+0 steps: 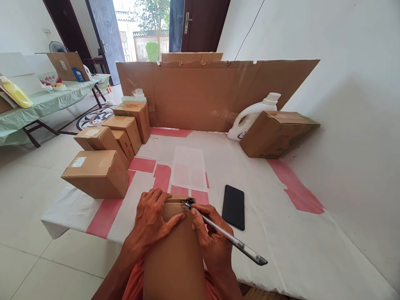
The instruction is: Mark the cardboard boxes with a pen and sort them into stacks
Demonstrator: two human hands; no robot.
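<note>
At far left we see a side table (pixel 46 104) draped in green, carrying one yellow jug (pixel 17 95) and one open carton (pixel 67 64). Nearer, on the white-and-red sheet (pixel 281 233), we count five closed boxes (pixel 96 173) in a cluster, the nearest bearing a label (a pale cap pokes up behind the farthest one).

In the foreground our left hand (pixel 150 223) wraps around the upper left edge of the tall box (pixel 175 258) that stands against us, fingers curled over its top and thumb laid across its front face. So that hand is closed on the box. Just beside it our right hand (pixel 212 241) pinches one pen (pixel 228 237), its tip touching the top right corner of the same box while the barrel slants down to the right.

Beyond the hands lies one paper (pixel 189 168), flat on the sheet. To the right of the pen rests one black phone (pixel 233 207), screen dark, well apart from the box.

A cardboard screen (pixel 212 91) stands across the back. Against the right wall we find one white bottle (pixel 250 116) touching one tilted carton (pixel 276 133).
</note>
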